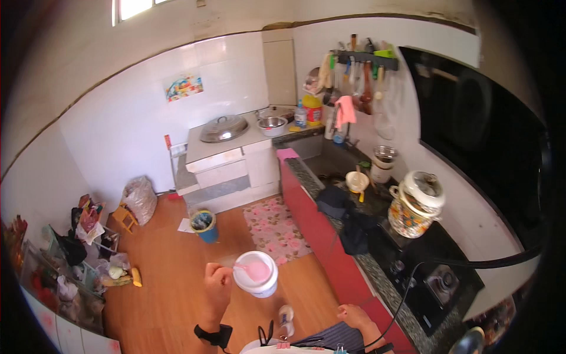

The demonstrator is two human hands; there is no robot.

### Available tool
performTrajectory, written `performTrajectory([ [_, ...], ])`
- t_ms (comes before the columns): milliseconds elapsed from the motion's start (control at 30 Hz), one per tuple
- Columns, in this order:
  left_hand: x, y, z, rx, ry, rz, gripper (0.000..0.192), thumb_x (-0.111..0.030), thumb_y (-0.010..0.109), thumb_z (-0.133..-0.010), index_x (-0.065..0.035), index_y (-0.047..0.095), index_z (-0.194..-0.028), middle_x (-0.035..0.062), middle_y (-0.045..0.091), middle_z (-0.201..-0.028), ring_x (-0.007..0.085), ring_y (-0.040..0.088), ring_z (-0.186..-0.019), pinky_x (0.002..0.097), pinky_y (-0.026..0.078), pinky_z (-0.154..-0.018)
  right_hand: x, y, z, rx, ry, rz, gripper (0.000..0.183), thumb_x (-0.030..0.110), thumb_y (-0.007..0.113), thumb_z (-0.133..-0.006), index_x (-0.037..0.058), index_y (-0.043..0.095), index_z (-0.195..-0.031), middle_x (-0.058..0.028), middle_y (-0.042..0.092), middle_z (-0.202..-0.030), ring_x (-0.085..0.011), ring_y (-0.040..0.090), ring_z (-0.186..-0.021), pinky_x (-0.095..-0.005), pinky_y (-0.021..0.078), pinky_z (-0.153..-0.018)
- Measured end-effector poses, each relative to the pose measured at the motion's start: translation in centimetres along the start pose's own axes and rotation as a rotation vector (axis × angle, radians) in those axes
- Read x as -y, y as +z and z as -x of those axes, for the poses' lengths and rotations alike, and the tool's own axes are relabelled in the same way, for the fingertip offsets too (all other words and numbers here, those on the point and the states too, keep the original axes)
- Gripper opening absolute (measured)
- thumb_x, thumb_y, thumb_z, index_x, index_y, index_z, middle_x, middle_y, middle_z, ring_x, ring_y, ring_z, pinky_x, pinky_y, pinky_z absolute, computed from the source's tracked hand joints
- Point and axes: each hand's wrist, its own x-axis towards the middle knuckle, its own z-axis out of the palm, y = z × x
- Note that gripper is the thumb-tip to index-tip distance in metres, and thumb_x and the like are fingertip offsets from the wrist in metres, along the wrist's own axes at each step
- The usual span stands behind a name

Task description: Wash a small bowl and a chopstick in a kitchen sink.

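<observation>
My left hand (218, 278) is raised with curled fingers at the left rim of a white plastic bucket (255, 283). Pink material (258, 270) lies inside, and a thin pale handle (241, 266) reaches from it towards my fingers; whether they grip it is unclear. My right hand (353, 315) is low, beside the red cabinet front, its fingers curled and nothing visible in them. A black band circles each wrist. Below the bucket, a white shoe or slipper (286, 319) shows on the wood-look floor.
On the right, a stone counter (395, 305) carries a gas hob (442, 283), a floral pot (411, 212), dark cloth (349, 221) and a bowl (357, 181) near the sink. A blue bin (207, 232) and floral mat (278, 230) lie ahead; shelves (62, 283) with bags stand left.
</observation>
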Motion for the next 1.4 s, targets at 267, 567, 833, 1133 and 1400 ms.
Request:
performTrajectory([
  [267,7.8,10.9,-11.1,0.156,-0.075,0.016,0.022,0.005,0.053,-0.067,-0.0046,0.054,-0.087,0.0126,0.04,-0.105,0.024,0.05,-0.078,0.0297,0.043,-0.064,-2.3,-1.6,-13.7,0.021,-0.125,0.068,0.033,0.022,0.058,-0.068,0.002,0.056,-0.094,-0.0158,0.059,-0.084,-0.0275,0.056,-0.08,-0.034,0.0441,-0.069],
  [567,9.1,21.0,-22.1,0.302,-0.026,0.228,0.019,0.004,0.056,-0.066,-0.0034,0.054,-0.084,0.0125,0.043,-0.102,0.0263,0.048,-0.09,0.0304,0.042,-0.071,2.2,-11.5,-20.6,-0.139,0.089,-0.052,0.031,0.021,0.057,-0.07,0.0022,0.055,-0.094,-0.0145,0.058,-0.085,-0.0269,0.056,-0.08,-0.0334,0.0441,-0.069],
  [833,14.7,24.1,-29.9,0.186,-0.036,0.004,0.009,0.002,0.052,-0.07,-0.0007,0.051,-0.078,0.0127,0.048,-0.092,0.0262,0.048,-0.086,0.031,0.039,-0.074,1.3,-16.4,-34.7,-0.221,-0.031,0.015,0.027,0.019,0.054,-0.072,0.0028,0.054,-0.093,-0.0146,0.058,-0.081,-0.0289,0.055,-0.077,-0.034,0.0442,-0.067],
  [1133,18.6,33.5,-39.5,0.304,-0.002,0.089,0.009,0.004,0.05,-0.07,-0.0001,0.05,-0.079,0.0117,0.048,-0.092,0.0241,0.049,-0.079,0.028,0.04,-0.066,3.3,-20.7,-42.4,-0.166,0.065,-0.194,0.028,0.02,0.053,-0.074,0.0051,0.053,-0.097,-0.0143,0.058,-0.085,-0.0286,0.055,-0.079,-0.0358,0.0436,-0.069],
  [1400,25.1,45.3,-49.8,0.641,0.008,0.416,0.007,0.002,0.049,-0.067,-0.0023,0.051,-0.072,0.0102,0.053,-0.086,0.0268,0.05,-0.079,0.0305,0.04,-0.069,5.1,-20.1,-46.7,-0.366,0.403,-0.255,0.026,0.018,0.056,-0.071,0.0025,0.055,-0.092,-0.0156,0.058,-0.078,-0.0277,0.057,-0.074,-0.0328,0.0447,-0.064],
])
